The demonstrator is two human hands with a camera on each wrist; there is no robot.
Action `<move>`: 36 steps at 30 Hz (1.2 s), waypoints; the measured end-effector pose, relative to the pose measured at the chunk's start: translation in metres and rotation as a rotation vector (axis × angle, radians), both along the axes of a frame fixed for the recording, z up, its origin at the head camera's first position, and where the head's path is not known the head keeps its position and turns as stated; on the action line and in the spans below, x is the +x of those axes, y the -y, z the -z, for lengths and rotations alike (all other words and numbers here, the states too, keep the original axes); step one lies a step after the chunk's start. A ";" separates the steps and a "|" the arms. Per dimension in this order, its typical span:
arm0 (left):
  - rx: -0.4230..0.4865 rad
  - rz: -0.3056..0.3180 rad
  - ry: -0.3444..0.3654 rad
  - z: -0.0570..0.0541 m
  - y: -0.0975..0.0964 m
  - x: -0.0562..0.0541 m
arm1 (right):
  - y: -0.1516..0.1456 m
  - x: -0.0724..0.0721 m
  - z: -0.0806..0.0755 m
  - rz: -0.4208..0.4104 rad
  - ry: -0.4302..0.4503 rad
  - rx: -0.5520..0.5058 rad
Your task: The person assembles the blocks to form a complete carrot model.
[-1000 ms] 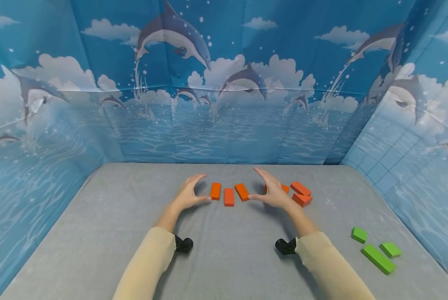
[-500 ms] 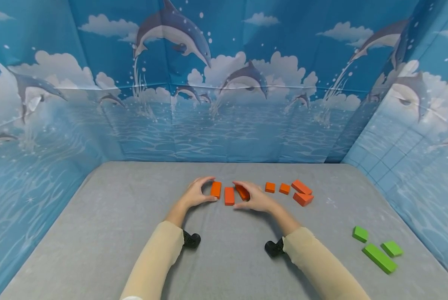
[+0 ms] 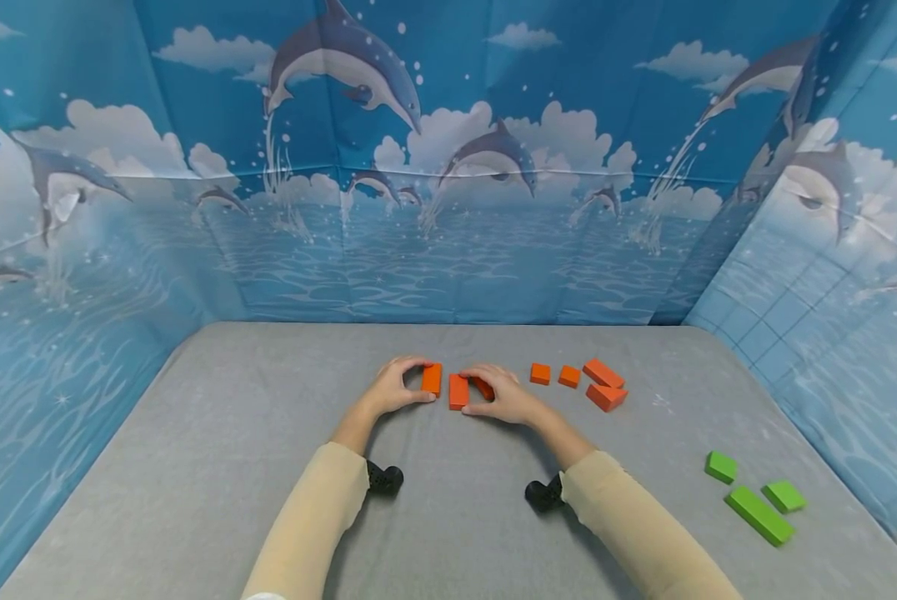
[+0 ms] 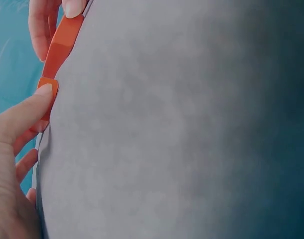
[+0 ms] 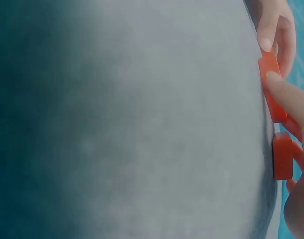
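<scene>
I look onto a grey cloth-covered surface (image 3: 448, 517), walled by dolphin-printed blue curtains (image 3: 448, 275). I count seven orange blocks (image 3: 540, 374), four of them to the right, and three green blocks (image 3: 759, 517) at near right. The left hand (image 3: 390, 390) pinches the leftmost block (image 3: 431, 379) end to end; the right hand (image 3: 504, 396) pinches the middle block (image 3: 458, 392), just beside it. My right wrist view bares the end of a third block (image 5: 282, 157), half hidden behind the right hand from the head.
</scene>
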State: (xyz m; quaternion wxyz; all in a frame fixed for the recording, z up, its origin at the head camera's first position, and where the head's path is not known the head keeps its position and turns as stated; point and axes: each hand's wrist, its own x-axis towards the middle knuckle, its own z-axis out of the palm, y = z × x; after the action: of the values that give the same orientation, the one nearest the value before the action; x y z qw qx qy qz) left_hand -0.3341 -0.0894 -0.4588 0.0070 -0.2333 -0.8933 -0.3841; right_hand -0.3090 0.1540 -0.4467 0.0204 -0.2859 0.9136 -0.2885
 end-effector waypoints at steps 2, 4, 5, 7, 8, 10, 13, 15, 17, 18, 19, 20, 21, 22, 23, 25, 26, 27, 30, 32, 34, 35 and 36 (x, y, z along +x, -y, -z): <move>0.043 0.001 0.011 0.000 0.000 0.000 | 0.000 0.000 0.000 0.004 -0.005 0.000; 0.085 0.006 0.019 -0.001 0.000 0.002 | 0.000 0.001 0.000 0.006 -0.005 -0.002; 0.107 0.009 0.021 -0.003 0.000 0.003 | 0.000 0.001 0.000 0.006 -0.007 -0.002; 0.140 0.016 0.021 -0.006 0.002 0.006 | 0.001 0.002 0.000 0.006 -0.009 -0.001; 0.149 0.019 0.019 -0.008 0.003 0.008 | 0.001 0.002 0.000 0.007 -0.010 0.001; 0.152 0.028 0.016 -0.011 0.006 0.013 | 0.001 0.002 0.000 0.011 -0.011 0.002; 0.124 0.061 0.011 -0.015 0.008 0.024 | 0.002 0.003 0.000 0.018 -0.012 0.005; 0.095 0.097 0.000 -0.016 0.009 0.033 | 0.002 0.004 0.000 0.020 -0.018 0.007; 0.078 0.131 -0.016 -0.016 0.010 0.042 | 0.003 0.004 0.000 0.023 -0.022 0.012; 0.076 0.146 -0.026 -0.016 0.010 0.046 | 0.003 0.004 0.000 0.025 -0.024 0.014; 0.078 0.155 -0.037 -0.016 0.010 0.051 | 0.003 0.004 0.000 0.025 -0.026 0.017; 0.079 0.159 -0.051 -0.015 0.010 0.055 | 0.003 0.005 0.000 0.026 -0.024 0.019; 0.086 0.158 -0.058 -0.015 0.010 0.059 | 0.003 0.005 -0.001 0.027 -0.022 0.023; 0.090 0.155 -0.067 -0.014 0.010 0.063 | 0.003 0.005 -0.001 0.028 -0.018 0.026; 0.094 0.150 -0.072 -0.013 0.011 0.066 | 0.003 0.005 -0.001 0.027 -0.016 0.027; 0.100 0.140 -0.081 -0.011 0.011 0.071 | 0.003 0.005 -0.001 0.029 -0.010 0.031; 0.101 0.136 -0.085 -0.010 0.012 0.073 | 0.003 0.005 -0.001 0.031 -0.006 0.033; 0.102 0.136 -0.087 -0.008 0.012 0.075 | 0.003 0.005 -0.002 0.033 -0.008 0.035; 0.108 0.138 -0.102 -0.003 0.014 0.078 | 0.003 0.005 -0.002 0.038 -0.008 0.037; 0.118 0.138 -0.105 0.001 0.015 0.079 | 0.003 0.005 -0.003 0.036 -0.012 0.040; 0.128 0.133 -0.098 0.004 0.015 0.081 | 0.004 0.006 -0.003 0.036 -0.013 0.038; 0.132 0.130 -0.095 0.005 0.015 0.081 | 0.004 0.006 -0.003 0.033 -0.019 0.036; 0.137 0.129 -0.092 0.006 0.015 0.081 | 0.004 0.006 -0.004 0.033 -0.024 0.032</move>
State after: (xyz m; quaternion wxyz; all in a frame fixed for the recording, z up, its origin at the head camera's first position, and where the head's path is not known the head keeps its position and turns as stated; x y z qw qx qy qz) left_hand -0.2527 -0.1046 -0.4643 0.0392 -0.3065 -0.8470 -0.4326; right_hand -0.3028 0.1503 -0.4431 0.0094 -0.2738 0.9229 -0.2706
